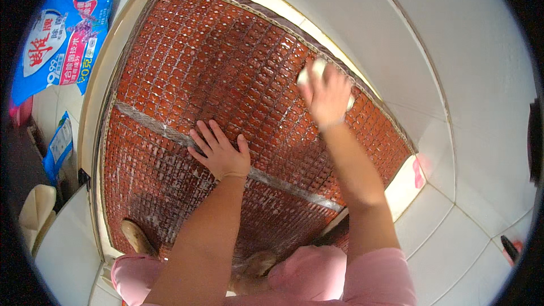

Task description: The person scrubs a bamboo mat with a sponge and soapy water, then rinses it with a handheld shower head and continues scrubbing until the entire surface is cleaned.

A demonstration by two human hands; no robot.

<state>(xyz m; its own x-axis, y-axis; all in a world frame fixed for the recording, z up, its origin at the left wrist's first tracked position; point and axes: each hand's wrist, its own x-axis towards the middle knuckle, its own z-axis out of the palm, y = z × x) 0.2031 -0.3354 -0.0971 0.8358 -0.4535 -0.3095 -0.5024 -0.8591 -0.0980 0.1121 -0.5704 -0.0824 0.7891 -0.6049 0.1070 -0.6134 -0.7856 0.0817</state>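
- Head view: the right hand [330, 97] closes over a whitish, rounded scrubbing tool [313, 71], fingers curled across its top; its underside is hidden.
- That tool sits against the upper right part of a reddish-brown mat of small linked tiles [226, 51], near its dark fabric border [272, 17].
- The right forearm reaches up and forward, slightly bent at the elbow.
- The left hand [224, 157] grips nothing: it lies palm down, fingers spread, on the mat beside a pale, translucent strip [153, 122] crossing it.
- The left forearm slants up from the lower edge.
- Farther left lies a shiny blue plastic bag [71, 34]; white tiles [447, 249] flank the right side.
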